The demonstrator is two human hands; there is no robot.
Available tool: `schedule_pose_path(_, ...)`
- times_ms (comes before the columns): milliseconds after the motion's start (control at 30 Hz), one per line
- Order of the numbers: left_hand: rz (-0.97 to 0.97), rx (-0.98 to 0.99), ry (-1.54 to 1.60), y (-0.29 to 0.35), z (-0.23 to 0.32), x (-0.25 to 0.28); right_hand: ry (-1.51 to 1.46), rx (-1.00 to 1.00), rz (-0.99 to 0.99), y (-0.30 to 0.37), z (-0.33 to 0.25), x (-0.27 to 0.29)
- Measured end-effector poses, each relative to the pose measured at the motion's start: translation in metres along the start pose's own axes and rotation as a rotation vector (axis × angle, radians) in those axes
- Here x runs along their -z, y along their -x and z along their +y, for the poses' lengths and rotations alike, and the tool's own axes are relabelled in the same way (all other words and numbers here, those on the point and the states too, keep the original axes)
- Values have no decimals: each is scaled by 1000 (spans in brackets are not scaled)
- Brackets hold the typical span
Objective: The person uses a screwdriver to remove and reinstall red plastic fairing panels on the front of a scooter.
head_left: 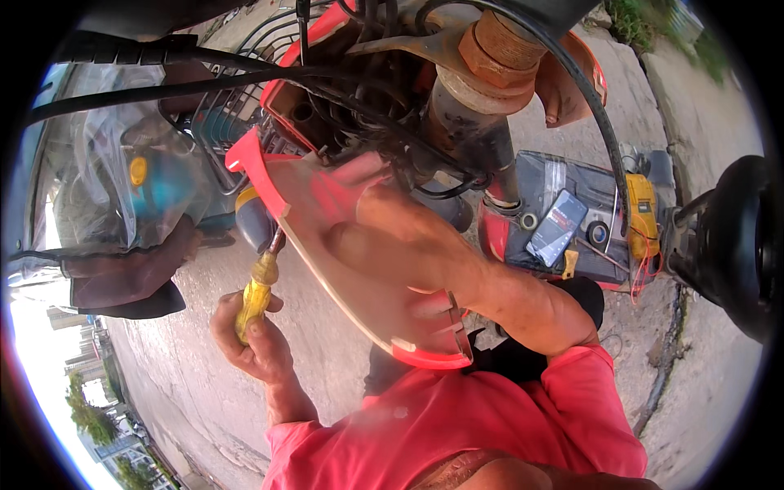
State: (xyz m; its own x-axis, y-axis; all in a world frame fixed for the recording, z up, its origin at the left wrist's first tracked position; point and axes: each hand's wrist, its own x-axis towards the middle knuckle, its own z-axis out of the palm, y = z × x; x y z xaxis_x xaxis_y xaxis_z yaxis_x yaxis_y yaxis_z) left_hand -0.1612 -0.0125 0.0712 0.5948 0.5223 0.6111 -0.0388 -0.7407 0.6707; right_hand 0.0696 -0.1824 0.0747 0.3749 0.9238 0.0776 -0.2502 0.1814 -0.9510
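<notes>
My left hand (253,339) is closed around the yellow handle of a screwdriver (256,304). The shaft points up, with its end beside the edge of a curved red plastic panel (265,175). My right arm reaches across from the right, and my right hand (367,237) grips that panel against its pale inner side. Haze blurs the right fingers, so their exact hold is unclear. Above the panel, dark cables (359,114) run around a rusty steering-stem nut (494,53) on a motorbike. A dark rounded part with a yellow edge (255,219) sits behind the screwdriver shaft.
On the right, a dark tray-like surface (531,175) carries a phone (558,227), a black tape roll (599,235) and a yellow multimeter (642,208) with red leads. A wire basket (216,122) and clear plastic sheeting (102,155) are at left. Concrete ground (188,359) lies below.
</notes>
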Motion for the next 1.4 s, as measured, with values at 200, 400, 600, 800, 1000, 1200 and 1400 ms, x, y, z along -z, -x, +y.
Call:
schedule_pose_path(200,19,16,0,-1,-1,-1,-34,-40,28,-3,3,-5)
schedule_pose_path(400,16,26,-42,-7,4,-2,60,129,-1,-4,10,1)
schedule_pose_path(600,-1,99,25,-9,16,-1,-214,51,-50,-6,3,5)
schedule_pose_path(800,-93,145,12,-17,29,6,-7,276,8,-10,11,13)
schedule_pose_path(1000,-135,218,62,-19,34,8,59,558,24,-22,16,20)
schedule_pose_path(1200,-137,244,76,-21,39,5,-30,170,-65,-15,5,23)
schedule_pose_path(1400,-110,287,130,-29,43,0,-128,270,30,-26,39,14)
